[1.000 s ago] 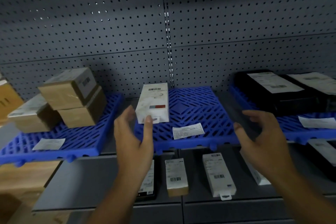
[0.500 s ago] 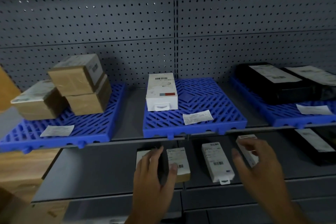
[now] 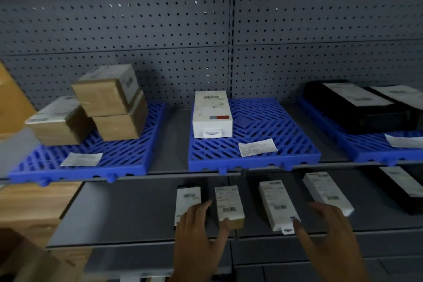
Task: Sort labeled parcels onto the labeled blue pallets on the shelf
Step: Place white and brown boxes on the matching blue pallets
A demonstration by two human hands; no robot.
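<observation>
Three blue pallets (image 3: pixel 263 121), four small parcels (image 3: pixel 277 204) below — left hand (image 3: pixel 199 233) and right hand (image 3: pixel 329 236) spread, gripping nothing.

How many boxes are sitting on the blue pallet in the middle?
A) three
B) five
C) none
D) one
D: just one white box sits on the middle blue pallet, with a paper label lying in front of it.
</observation>
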